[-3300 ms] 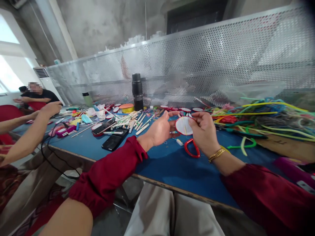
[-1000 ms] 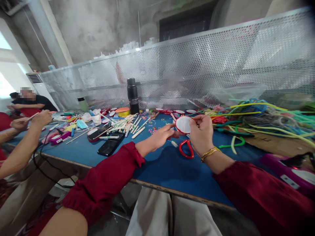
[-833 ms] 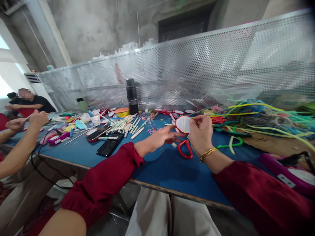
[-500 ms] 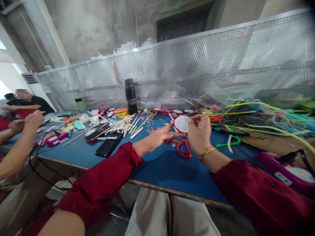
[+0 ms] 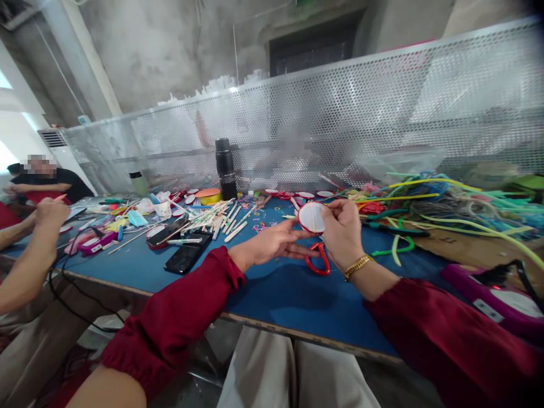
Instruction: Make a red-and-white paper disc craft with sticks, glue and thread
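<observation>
A round white disc with a red rim is held up above the table, a pale yellowish band running across its face. My right hand pinches its right edge between thumb and fingers. At its lower left edge, the thumb and forefinger of my left hand grip it, while the other fingers stretch out below. Red-handled scissors lie on the blue table just beneath my hands, partly hidden by the fingers.
Wooden sticks, a black phone and a black bottle are to the left. Balloon strips, pliers and a purple power strip lie right. A co-worker's hand shows far left. Perforated metal screen behind.
The disc has turned and shifted slightly left, its band now more upright. My left fingers have spread lower towards the scissors. The co-worker's hand has dropped a little.
</observation>
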The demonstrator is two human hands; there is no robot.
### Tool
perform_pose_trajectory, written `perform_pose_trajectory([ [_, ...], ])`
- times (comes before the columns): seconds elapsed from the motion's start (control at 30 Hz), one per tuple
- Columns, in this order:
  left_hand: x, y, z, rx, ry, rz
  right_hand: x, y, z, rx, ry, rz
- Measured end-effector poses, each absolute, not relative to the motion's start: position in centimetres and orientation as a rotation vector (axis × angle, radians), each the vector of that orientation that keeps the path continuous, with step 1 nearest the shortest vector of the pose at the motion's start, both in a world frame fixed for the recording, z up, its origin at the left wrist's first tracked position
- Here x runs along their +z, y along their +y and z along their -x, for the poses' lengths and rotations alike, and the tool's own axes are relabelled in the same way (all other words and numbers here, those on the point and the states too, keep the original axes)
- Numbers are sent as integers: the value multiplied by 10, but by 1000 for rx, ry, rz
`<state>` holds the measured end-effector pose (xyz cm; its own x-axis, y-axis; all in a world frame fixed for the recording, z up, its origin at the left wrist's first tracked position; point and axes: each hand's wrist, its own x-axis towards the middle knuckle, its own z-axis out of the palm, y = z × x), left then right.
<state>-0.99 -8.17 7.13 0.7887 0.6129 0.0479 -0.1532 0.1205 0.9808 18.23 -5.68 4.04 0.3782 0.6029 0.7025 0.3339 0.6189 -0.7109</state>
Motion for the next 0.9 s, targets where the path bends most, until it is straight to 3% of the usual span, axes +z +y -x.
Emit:
perform_pose_trajectory([
  [0.37, 55, -52, 8, 988, 660, -1036, 54, -76, -167, 253, -1256, 893],
  [0.63, 68, -60, 11, 1193, 666, -1568, 51, -77, -166, 135, -1374, 1023],
  [0.9, 60, -43, 16, 1215, 725, -1625, 44, -70, -164, 568, -1478, 991],
])
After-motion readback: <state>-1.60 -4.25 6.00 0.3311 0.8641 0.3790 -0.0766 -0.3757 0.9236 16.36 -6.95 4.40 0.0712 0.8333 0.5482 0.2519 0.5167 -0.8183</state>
